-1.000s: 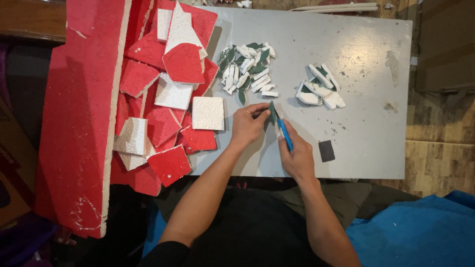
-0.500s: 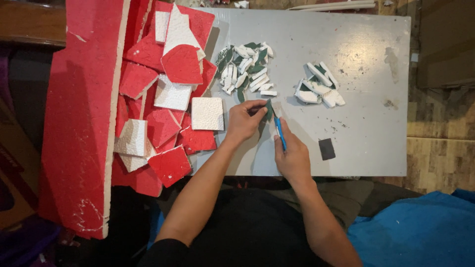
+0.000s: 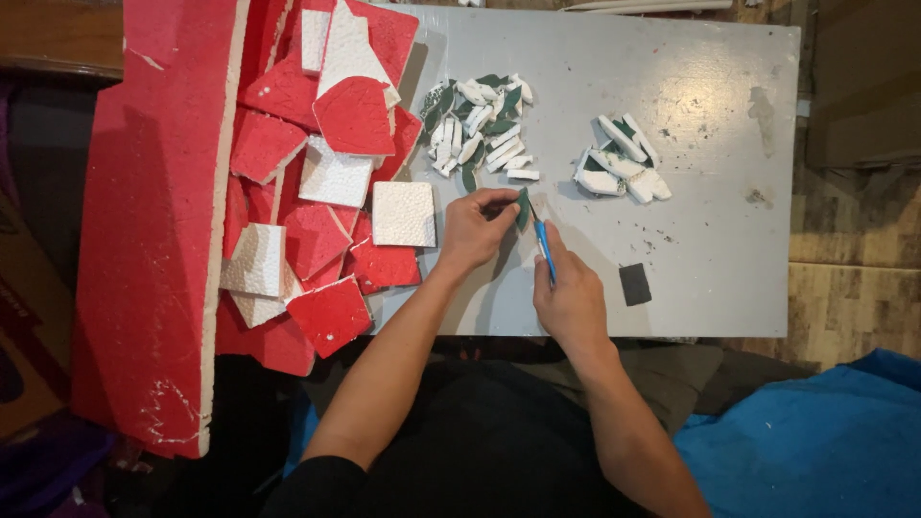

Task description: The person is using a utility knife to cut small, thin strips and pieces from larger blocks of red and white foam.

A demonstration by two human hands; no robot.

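Left hand (image 3: 472, 228) pinching a green foam piece (image 3: 522, 208), right hand (image 3: 572, 299) gripping a blue knife (image 3: 544, 245), red-and-white foam slabs (image 3: 317, 182) crowding left

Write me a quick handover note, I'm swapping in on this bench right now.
Left hand: fingers pinch a small dark green foam piece over the grey table.
Right hand: grips a blue-handled craft knife, blade at that piece.
Done: two piles of cut green-and-white foam bits, a larger and a smaller.
Left: red-and-white foam shards stacked at the table's left, uncut.
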